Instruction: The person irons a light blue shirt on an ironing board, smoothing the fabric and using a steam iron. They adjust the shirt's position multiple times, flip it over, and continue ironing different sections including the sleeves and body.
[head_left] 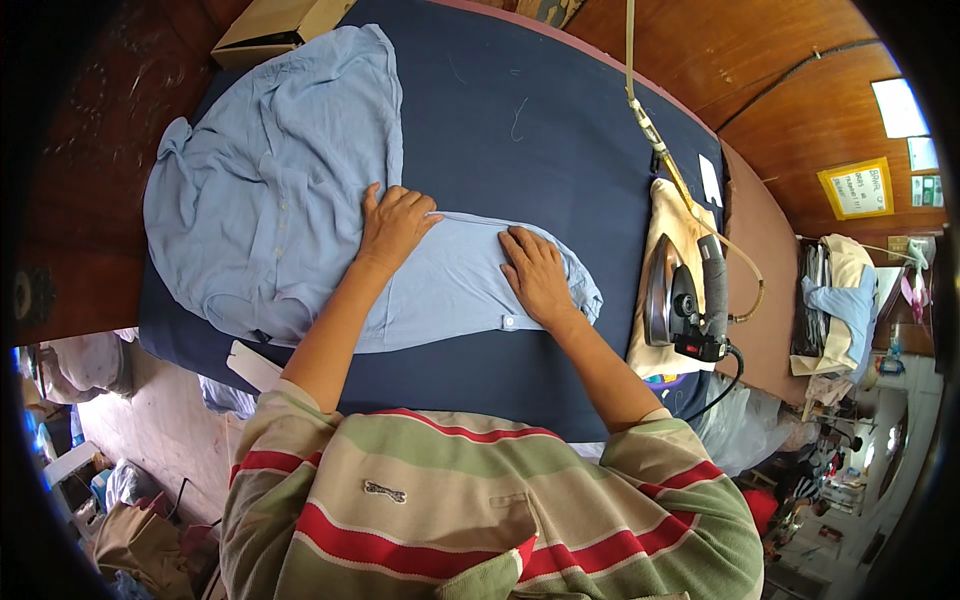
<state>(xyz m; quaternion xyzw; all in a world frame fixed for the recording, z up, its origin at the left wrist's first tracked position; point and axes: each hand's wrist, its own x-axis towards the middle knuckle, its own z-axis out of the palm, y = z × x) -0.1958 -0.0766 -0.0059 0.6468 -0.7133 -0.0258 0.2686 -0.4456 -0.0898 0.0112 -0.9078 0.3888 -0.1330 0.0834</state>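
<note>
A light blue button-up shirt (270, 190) lies on the dark blue padded table, its body to the left and one sleeve stretched out toward the right. At the upper edge of that sleeve, near the shoulder, my left hand (394, 230) has its fingers bent and gathered on the cloth, seemingly pinching the edge. My right hand (538, 276) rests flat on the sleeve near the cuff, fingers stretched out. Below it, a small button tab (510, 322) shows by the sleeve's lower edge. The cuff end is slightly crumpled.
A steam iron (680, 300) with a grey handle sits on a cream cloth (665, 215) to the right; its hose (660, 145) hangs from above. A cardboard box (275, 30) stands at the far left. Folded clothes (840, 300) hang at right. Loose threads lie on the table (540, 150).
</note>
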